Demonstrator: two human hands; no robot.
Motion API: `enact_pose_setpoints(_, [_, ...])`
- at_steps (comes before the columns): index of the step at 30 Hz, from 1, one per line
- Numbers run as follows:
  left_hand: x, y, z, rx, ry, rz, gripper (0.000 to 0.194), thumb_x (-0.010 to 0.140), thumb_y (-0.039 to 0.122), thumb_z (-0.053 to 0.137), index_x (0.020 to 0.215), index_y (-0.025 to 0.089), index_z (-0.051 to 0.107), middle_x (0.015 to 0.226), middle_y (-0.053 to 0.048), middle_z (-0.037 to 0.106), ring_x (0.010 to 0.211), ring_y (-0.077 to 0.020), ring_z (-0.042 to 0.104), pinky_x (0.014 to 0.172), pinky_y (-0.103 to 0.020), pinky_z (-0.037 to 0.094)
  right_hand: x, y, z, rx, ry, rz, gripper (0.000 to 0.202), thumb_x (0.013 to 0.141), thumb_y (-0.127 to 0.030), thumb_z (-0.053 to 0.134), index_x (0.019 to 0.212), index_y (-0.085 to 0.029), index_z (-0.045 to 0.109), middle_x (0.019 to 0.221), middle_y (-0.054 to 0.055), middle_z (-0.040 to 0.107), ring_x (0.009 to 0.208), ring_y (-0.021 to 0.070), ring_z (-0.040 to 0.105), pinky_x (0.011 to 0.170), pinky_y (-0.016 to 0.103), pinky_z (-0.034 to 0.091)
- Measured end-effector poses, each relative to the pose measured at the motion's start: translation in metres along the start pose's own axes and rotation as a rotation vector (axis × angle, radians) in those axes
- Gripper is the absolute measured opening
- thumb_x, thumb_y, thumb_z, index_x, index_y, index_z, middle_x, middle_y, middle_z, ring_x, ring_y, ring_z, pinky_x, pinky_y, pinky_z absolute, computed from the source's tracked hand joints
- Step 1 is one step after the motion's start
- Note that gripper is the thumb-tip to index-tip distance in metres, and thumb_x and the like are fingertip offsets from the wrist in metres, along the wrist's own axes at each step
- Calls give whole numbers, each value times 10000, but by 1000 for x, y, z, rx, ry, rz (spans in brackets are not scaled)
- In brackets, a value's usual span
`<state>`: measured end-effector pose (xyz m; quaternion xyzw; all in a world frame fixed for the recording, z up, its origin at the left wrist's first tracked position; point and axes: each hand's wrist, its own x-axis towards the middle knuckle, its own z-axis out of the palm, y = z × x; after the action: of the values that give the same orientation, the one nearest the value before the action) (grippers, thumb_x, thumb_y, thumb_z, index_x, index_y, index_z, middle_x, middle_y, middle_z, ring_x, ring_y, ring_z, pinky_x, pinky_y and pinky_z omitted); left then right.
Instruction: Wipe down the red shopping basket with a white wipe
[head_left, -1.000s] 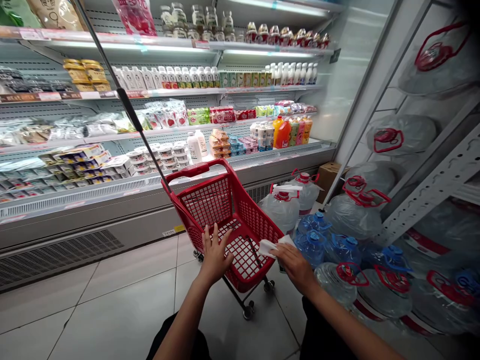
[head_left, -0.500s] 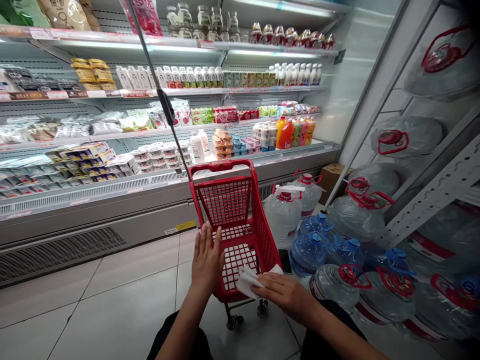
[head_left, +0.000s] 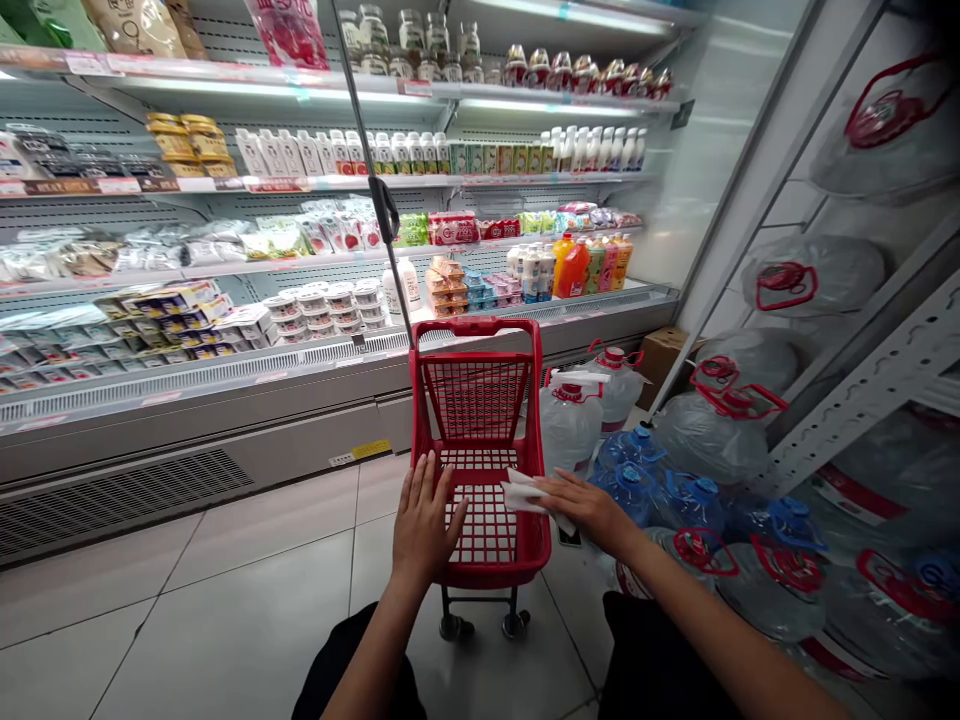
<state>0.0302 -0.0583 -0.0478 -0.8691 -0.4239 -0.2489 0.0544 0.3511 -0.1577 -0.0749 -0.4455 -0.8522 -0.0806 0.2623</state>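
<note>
A small red shopping cart (head_left: 531, 440) with lattice sides stands on the tiled floor before me, turned squarely toward me. My left hand (head_left: 426, 520) lies along its near left rim, fingers stretched out and holding nothing. On the right rim, my right hand (head_left: 585, 505) presses a crumpled white cloth or tissue (head_left: 523, 492); part of it hides beneath the fingers. Through the lattice of the basket the floor shows. A thin dark pole with a black clip (head_left: 384, 208) rises from the cart's far left corner.
A refrigerated display case (head_left: 300, 400) with dairy tubs, bottles and pouches runs across the back. Large water jugs with blue caps (head_left: 634, 475) and red handles (head_left: 787, 560) crowd the right side, beside a metal rack (head_left: 862, 375). A dark phone-like object (head_left: 570, 537) is partly hidden beside the cart.
The cart has swung to face me more squarely, its far end and pole shifting right. My right hand has moved up and right along the rim with the white cloth or tissue.
</note>
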Motion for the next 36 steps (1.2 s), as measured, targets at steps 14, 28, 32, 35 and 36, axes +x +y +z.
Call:
enact_pose_setpoints(14, [3, -8, 8, -33, -85, 346, 1043, 912, 722, 605, 1693, 212, 137, 1690, -115, 371, 1564, -288, 353, 1327, -489, 124, 12, -15, 21, -30, 111, 204, 544, 983, -29, 411, 1439, -247, 615, 1505, 69, 622, 1457, 201, 515, 1224, 527, 434])
enact_pose_setpoints(28, [4, -4, 9, -132, -38, 312, 1032, 920, 301, 611, 1689, 178, -67, 1746, -142, 219, 1621, -266, 200, 1311, -484, 195, 73, -142, 75, -27, 136, 246, 524, 930, -116, 535, 1450, -158, 595, 1402, 128, 684, 1324, 252, 616, 1198, 450, 463])
enact_pose_setpoints(32, [3, -12, 8, -137, -51, 319, 1231, 834, 555, 769, 1689, 167, -27, 1736, -163, 245, 1612, -308, 224, 1304, -493, 232, 36, -112, 47, -46, 133, 273, 517, 971, -97, 471, 1464, -203, 584, 1368, 93, 705, 1324, 234, 619, 1204, 480, 452])
enact_pose_setpoints(35, [3, -12, 10, -117, -62, 320, 1277, 812, 639, 775, 1691, 184, -32, 1732, -155, 263, 1606, -313, 244, 1300, -496, 245, -2, -82, 25, -137, 108, 274, 563, 983, -80, 443, 1515, -238, 540, 1477, 67, 640, 1430, 240, 538, 1234, 513, 410])
enact_pose_setpoints(36, [4, -10, 11, -110, -65, 321, 1283, 810, 650, 771, 1692, 188, -38, 1731, -151, 266, 1604, -313, 250, 1300, -495, 244, -10, -75, 21, -160, 98, 273, 572, 987, -79, 441, 1526, -249, 530, 1508, 56, 615, 1455, 242, 512, 1242, 516, 399])
